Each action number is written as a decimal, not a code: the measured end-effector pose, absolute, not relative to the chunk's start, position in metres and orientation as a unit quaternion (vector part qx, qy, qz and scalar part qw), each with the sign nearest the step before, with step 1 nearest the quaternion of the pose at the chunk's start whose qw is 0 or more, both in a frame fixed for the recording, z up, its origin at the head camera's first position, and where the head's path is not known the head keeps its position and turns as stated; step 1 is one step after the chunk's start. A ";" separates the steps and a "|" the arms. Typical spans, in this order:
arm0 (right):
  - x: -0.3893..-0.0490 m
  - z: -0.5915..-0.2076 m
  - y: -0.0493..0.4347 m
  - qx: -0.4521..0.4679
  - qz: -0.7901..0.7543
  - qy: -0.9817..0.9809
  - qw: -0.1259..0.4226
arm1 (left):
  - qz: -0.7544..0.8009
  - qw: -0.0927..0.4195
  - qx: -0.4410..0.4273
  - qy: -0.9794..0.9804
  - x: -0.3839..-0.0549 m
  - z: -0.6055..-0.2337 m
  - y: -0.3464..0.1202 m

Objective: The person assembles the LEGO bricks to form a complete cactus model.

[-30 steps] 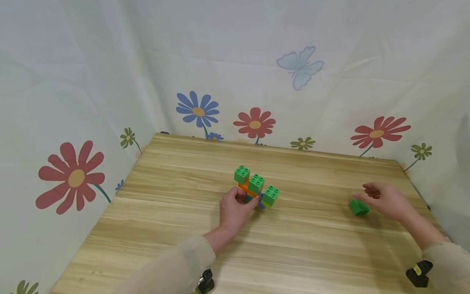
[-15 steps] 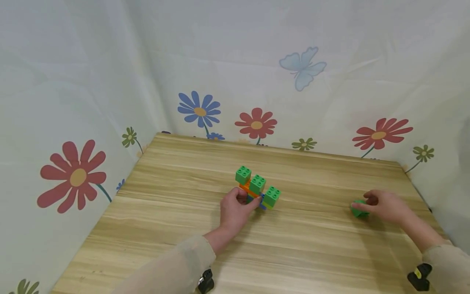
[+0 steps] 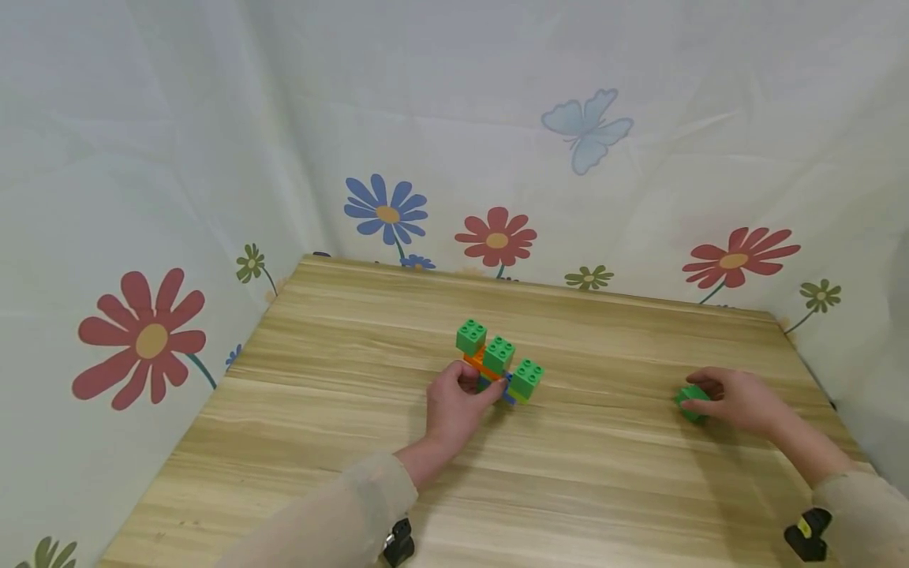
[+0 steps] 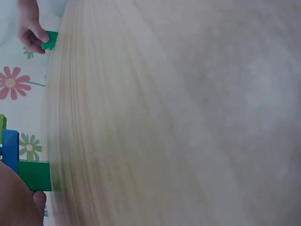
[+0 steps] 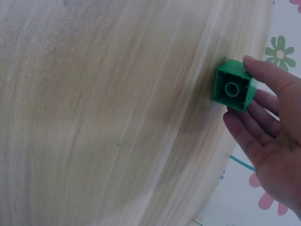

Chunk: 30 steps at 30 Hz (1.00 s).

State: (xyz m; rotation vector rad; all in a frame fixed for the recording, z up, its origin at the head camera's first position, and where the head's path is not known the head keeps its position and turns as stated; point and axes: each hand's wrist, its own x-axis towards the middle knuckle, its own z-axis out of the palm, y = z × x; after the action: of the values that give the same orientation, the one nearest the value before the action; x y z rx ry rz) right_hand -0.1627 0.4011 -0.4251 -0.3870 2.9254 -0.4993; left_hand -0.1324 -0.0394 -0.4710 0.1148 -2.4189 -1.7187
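My left hand [image 3: 454, 406] grips a toy-brick build near the middle of the table, thumb on its near side. Three green studded bricks stand on top of it, one of them the right-hand brick [image 3: 526, 379]. Below them show an orange piece [image 3: 472, 360], blue parts and a lime piece. In the left wrist view a blue brick [image 4: 10, 145] and a green one [image 4: 34, 175] stick out past the hand. On the right, my right hand [image 3: 744, 401] pinches a loose green brick [image 3: 687, 397] between thumb and fingers. Its hollow underside [image 5: 231, 89] faces the right wrist camera.
The wood-grain table [image 3: 568, 473] carries the bricks. A white curtain [image 3: 454, 102] printed with flowers and a butterfly hangs behind it and along both sides. Black devices are strapped at the left wrist [image 3: 399, 543] and right wrist [image 3: 808, 535].
My right hand has come down onto the loose green brick, taken it between thumb and fingers and turned it a little. The left hand still holds the build in the same place.
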 end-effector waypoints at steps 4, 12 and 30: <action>-0.164 -0.424 0.396 -0.153 -0.173 0.970 0.080 | -0.576 0.085 0.039 -0.812 -0.133 -0.470 -0.039; -0.167 -0.426 0.391 -0.186 -0.183 0.962 0.082 | -0.577 0.081 0.041 -0.812 -0.133 -0.470 -0.039; -0.170 -0.413 0.386 -0.200 -0.138 0.967 0.078 | -0.576 0.070 0.042 -0.814 -0.134 -0.471 -0.041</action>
State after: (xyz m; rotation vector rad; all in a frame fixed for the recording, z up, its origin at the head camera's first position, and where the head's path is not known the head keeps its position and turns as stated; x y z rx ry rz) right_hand -0.1704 0.3856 -0.4131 -0.5994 2.8955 -0.4132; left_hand -0.1337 -0.0406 -0.4708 0.1258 -2.4481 -1.7326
